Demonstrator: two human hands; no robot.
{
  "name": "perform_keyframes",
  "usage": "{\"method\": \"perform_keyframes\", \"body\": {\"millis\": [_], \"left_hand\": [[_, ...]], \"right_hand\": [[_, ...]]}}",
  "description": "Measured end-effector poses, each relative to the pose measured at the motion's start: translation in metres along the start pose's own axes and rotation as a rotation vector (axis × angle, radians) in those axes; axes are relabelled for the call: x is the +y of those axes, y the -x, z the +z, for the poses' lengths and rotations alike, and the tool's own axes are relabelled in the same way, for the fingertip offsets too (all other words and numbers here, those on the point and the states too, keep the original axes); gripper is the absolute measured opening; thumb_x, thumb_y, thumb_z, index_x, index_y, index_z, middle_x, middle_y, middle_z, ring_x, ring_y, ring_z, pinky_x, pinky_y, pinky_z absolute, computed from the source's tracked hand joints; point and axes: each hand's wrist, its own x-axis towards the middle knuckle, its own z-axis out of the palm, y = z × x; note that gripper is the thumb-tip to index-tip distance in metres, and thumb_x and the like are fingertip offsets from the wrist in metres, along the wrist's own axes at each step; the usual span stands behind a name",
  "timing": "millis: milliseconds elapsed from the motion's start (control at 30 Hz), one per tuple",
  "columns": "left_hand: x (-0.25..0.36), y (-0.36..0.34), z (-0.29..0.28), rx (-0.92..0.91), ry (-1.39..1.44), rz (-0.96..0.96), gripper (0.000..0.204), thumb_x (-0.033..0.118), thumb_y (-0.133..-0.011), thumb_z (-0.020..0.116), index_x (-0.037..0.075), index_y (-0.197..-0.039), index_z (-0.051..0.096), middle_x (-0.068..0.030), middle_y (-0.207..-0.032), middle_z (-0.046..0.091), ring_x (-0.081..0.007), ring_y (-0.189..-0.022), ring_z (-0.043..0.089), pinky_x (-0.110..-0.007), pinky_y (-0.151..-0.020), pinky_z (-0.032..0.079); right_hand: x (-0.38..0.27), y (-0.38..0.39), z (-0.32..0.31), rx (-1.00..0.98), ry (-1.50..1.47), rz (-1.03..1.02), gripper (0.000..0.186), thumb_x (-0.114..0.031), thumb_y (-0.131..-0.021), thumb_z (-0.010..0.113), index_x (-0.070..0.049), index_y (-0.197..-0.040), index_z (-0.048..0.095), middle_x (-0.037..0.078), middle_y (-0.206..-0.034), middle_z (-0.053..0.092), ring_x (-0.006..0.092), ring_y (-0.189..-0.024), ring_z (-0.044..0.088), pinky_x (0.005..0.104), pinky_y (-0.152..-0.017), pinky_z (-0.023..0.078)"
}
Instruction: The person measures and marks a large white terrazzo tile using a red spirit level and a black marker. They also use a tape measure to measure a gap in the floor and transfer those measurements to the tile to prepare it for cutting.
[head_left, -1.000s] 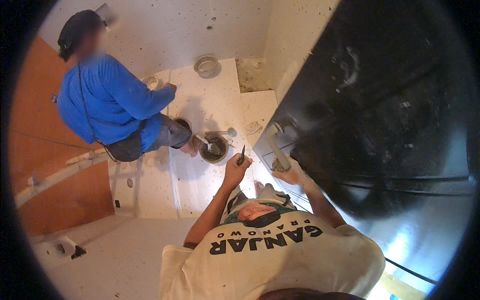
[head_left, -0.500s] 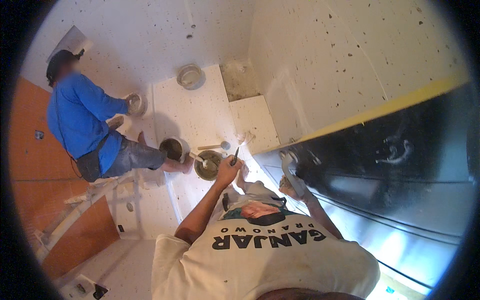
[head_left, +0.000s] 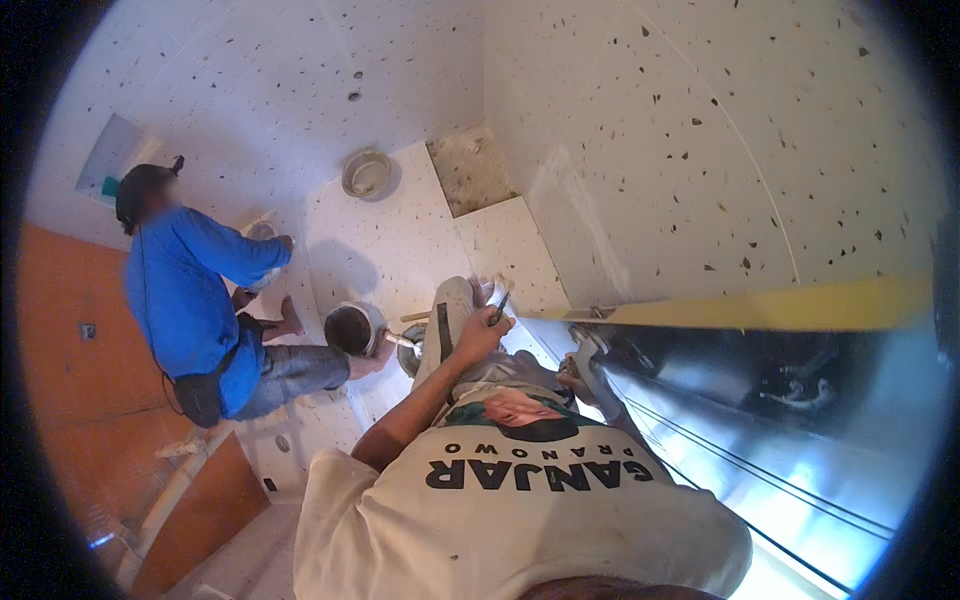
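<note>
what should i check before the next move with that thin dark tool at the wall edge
1. Grip on the thin dark tool: left hand is closed around it, ok.
2. Right hand: low by the shiny dark metal panel, what it holds cannot tell.
3. Tool tip contact with the speckled white wall: cannot tell.
4. Round metal bowl on the floor near the knee: close by, ok.
5. Person in the blue shirt crouched to the left: apart from the hands, ok.
</note>
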Motion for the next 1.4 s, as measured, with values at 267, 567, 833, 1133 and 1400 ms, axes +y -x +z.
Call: {"method": "perform_keyframes", "body": {"millis": [267, 567, 833, 1133, 1400], "left_hand": [[-0.003, -0.111, -0.007, -0.200, 0.148, -0.048, 0.030, 0.034, -0.099, 0.051, 0.007, -0.089, 0.061, -0.0020, -0.076, 0.062, -0.0091, -0.065, 0.054, -0.028, -0.055, 0.042], [0.008, -0.229, -0.097, -0.301, -0.153, 0.151, 0.042, 0.040, -0.101, 0.049, 0.003, -0.087, 0.062, -0.0020, -0.074, 0.059, -0.0137, -0.068, 0.052, -0.032, -0.064, 0.043], [0.046, -0.301, -0.198, -0.365, 0.246, -0.154, 0.038, 0.034, -0.099, 0.057, 0.000, -0.111, 0.068, -0.0033, -0.088, 0.065, -0.0117, -0.077, 0.060, -0.030, -0.072, 0.048], [0.071, -0.349, -0.258, -0.346, 0.604, -0.470, 0.044, 0.040, -0.099, 0.054, 0.006, -0.127, 0.059, -0.0077, -0.112, 0.067, -0.0188, -0.101, 0.064, -0.033, -0.088, 0.049], [0.069, -0.424, -0.274, -0.174, 0.692, -0.290, 0.041, 0.041, -0.100, 0.050, 0.008, -0.122, 0.060, -0.0095, -0.113, 0.065, -0.0193, -0.096, 0.065, -0.034, -0.087, 0.053]], "right_hand": [[0.003, -0.002, 0.040, 0.373, -0.791, 0.132, 0.034, -0.027, -0.086, 0.075, -0.003, -0.107, 0.064, 0.010, -0.105, 0.063, 0.0201, -0.095, 0.060, 0.0338, -0.084, 0.047], [-0.081, -0.120, 0.067, 0.478, -0.688, 0.536, 0.030, -0.028, -0.087, 0.065, 0.000, -0.099, 0.066, 0.006, -0.089, 0.062, 0.0133, -0.077, 0.055, 0.0291, -0.070, 0.043], [-0.305, -0.324, 0.027, 0.159, -0.621, 0.186, 0.052, -0.021, -0.083, 0.069, 0.002, -0.127, 0.055, 0.008, -0.107, 0.061, 0.0148, -0.098, 0.056, 0.0311, -0.086, 0.047], [-0.319, -0.464, 0.025, 0.116, -0.314, 0.021, 0.057, -0.029, -0.081, 0.078, -0.002, -0.127, 0.058, 0.010, -0.113, 0.061, 0.0204, -0.108, 0.060, 0.0357, -0.094, 0.048], [-0.327, -0.577, -0.021, 0.018, -0.432, 0.032, 0.051, -0.042, -0.085, 0.074, -0.007, -0.121, 0.067, 0.014, -0.109, 0.066, 0.0288, -0.105, 0.064, 0.0405, -0.092, 0.049]]}}
